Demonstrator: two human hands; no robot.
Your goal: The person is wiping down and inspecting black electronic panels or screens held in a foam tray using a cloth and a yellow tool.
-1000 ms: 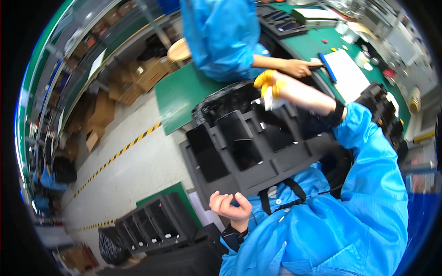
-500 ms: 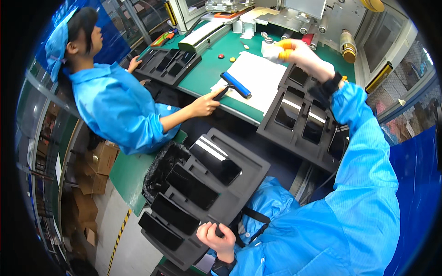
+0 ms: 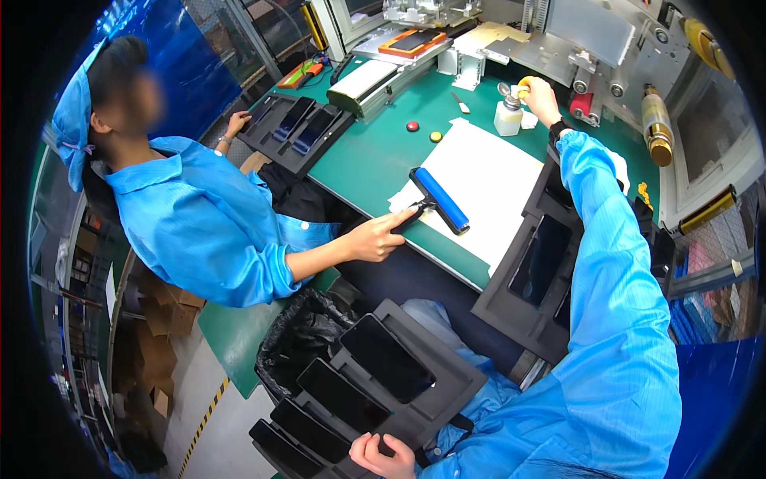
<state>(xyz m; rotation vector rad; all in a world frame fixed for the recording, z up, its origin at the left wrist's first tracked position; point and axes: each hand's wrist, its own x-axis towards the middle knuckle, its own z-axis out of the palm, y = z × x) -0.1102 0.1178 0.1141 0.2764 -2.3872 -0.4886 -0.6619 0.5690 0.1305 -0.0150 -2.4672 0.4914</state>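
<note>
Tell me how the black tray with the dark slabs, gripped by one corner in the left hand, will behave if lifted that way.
The black tray is held by the left hand at one edge only, so it may sag or tilt away. It looks thin-walled and moulded, so probably light and slightly flexible. The glossy dark slabs sit in open pockets and might slide out if it tips steeply.

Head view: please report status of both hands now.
Left hand grips black tray edge. Right hand on small bottle. Co-worker's hand at blue roller, apart.
</note>
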